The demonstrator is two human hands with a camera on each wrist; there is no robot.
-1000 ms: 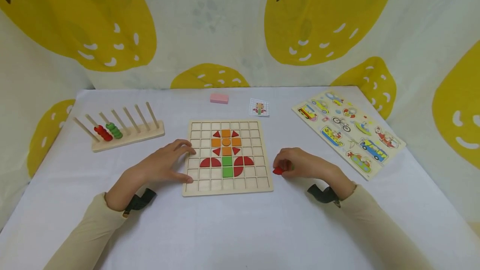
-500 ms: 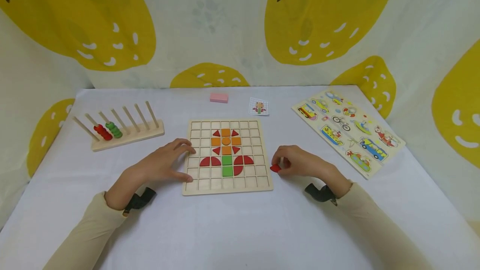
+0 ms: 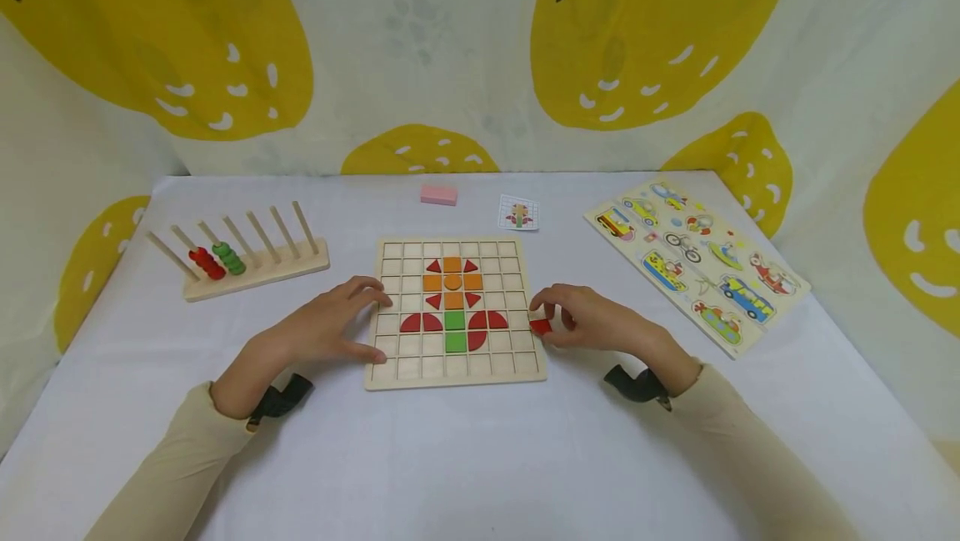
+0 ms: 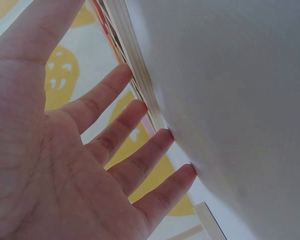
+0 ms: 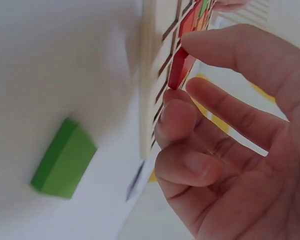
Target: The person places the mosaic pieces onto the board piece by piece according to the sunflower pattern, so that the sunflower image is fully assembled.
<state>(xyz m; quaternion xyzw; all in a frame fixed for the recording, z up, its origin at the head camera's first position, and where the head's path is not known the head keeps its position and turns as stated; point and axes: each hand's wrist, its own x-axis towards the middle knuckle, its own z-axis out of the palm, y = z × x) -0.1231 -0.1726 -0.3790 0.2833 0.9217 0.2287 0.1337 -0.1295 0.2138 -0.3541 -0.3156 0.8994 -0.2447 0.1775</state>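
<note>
Pinched between thumb and fingertips of the right hand (image 3: 592, 320) at the grid board's (image 3: 454, 378) right edge, the small red wooden piece (image 3: 540, 326) looks light, rigid and smooth, best gripped by its thin edges, while the left hand (image 3: 330, 326) rests flat-fingered against the board's left edge.

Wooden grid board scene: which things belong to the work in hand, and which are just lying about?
In hand:
- wooden grid board with red, orange and green pieces
- small red wooden piece, pinched by the right hand
- left hand, fingers on the board's left edge

Lying about:
- wooden peg rack
- vehicle picture puzzle
- pink block
- small pattern card
- green block
</note>
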